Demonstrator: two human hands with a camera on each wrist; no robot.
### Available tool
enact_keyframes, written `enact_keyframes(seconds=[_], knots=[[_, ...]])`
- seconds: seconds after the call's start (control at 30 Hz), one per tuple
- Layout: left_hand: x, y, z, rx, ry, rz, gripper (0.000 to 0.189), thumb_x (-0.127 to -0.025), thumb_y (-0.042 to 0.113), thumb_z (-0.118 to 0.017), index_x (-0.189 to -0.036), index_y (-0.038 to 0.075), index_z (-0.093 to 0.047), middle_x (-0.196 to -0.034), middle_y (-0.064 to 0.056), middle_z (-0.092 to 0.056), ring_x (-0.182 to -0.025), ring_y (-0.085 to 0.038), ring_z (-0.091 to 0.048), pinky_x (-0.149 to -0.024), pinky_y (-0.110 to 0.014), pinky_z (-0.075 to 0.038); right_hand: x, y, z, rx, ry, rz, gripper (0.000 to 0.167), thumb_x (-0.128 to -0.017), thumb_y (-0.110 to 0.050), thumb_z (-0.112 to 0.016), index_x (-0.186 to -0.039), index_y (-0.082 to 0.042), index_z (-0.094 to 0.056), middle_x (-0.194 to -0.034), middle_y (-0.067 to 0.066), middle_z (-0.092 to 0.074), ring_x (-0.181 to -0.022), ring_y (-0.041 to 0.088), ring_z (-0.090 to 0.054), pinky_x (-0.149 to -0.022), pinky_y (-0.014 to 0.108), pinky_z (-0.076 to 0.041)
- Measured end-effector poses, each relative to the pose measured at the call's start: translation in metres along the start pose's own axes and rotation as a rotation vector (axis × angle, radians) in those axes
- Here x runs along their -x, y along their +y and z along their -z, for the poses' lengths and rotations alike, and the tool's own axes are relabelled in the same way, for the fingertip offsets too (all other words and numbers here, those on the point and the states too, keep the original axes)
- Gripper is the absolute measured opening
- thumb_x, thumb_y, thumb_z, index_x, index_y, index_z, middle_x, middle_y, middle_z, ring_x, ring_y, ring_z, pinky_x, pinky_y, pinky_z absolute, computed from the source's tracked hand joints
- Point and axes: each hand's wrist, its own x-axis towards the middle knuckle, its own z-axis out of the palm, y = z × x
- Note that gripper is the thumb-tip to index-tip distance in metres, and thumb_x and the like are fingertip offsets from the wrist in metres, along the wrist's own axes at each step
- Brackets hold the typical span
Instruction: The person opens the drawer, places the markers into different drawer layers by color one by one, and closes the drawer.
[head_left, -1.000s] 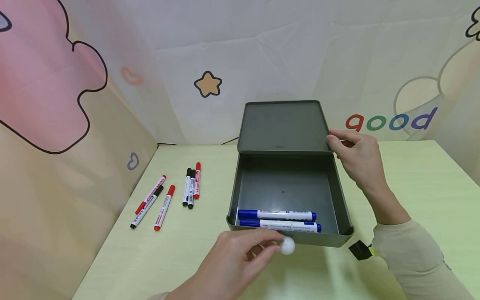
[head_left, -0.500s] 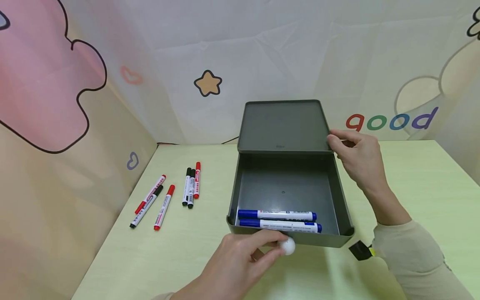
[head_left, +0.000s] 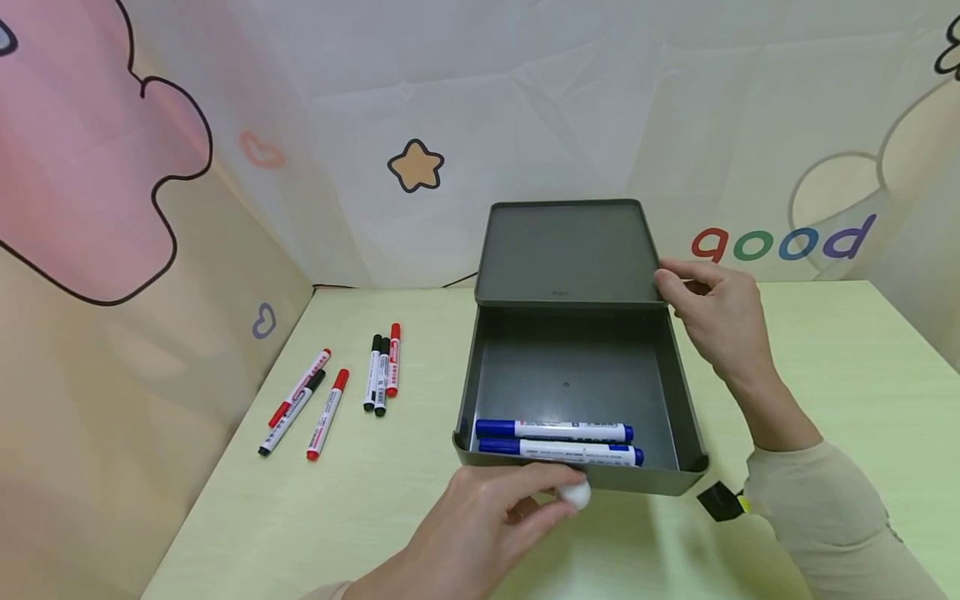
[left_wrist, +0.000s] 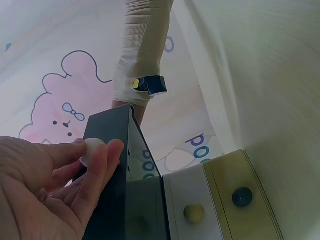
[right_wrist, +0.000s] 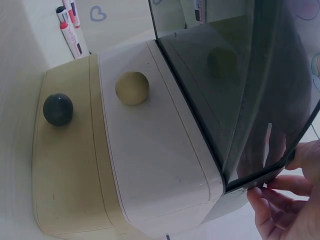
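Note:
A stacked drawer unit [head_left: 566, 250] stands on the table, its dark grey top drawer [head_left: 570, 362] pulled out towards me. Two blue-capped markers [head_left: 573, 431] lie side by side along the drawer's front. My left hand [head_left: 487, 525] pinches the drawer's round white knob [head_left: 577, 497] between thumb and fingers. At the right edge of the unit's top, my right hand [head_left: 720, 325] holds the corner with thumb and fingers. The right wrist view shows a white drawer [right_wrist: 155, 145] with a yellow knob and a yellow drawer [right_wrist: 70, 180] with a dark knob below.
To the left on the pale green table [head_left: 420, 500] lie several red and black markers, some in one group [head_left: 382, 375] and others nearer the left edge [head_left: 300, 404]. A printed cloth backdrop [head_left: 570, 125] rises behind the unit. A small black device [head_left: 720, 502] sits at the right sleeve.
My left hand has shifted slightly right, bringing its thumb and fingers further over the white knob. The drawer, the markers and my right hand look unmoved.

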Motion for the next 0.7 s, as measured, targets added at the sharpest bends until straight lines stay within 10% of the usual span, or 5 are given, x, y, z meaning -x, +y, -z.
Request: enact_keyframes(seconds=[0.7], knots=[[-0.0052,0.0043,-0.0011,-0.005,0.003,0.022,0.02,-0.1,0.018,-0.071,-0.118,0.013,-0.076,-0.106,0.004,-0.076,-0.081,0.005,-0.064,-0.075,-0.014,-0.054,0.0003,0.0,0.0001,-0.004,0.003,0.0,0.037,-0.102,-0.026,-0.065,-0.129,-0.003,-0.072,-0.1,0.012,-0.071,-0.073,0.007,-0.059,-0.061,0.016,-0.047]])
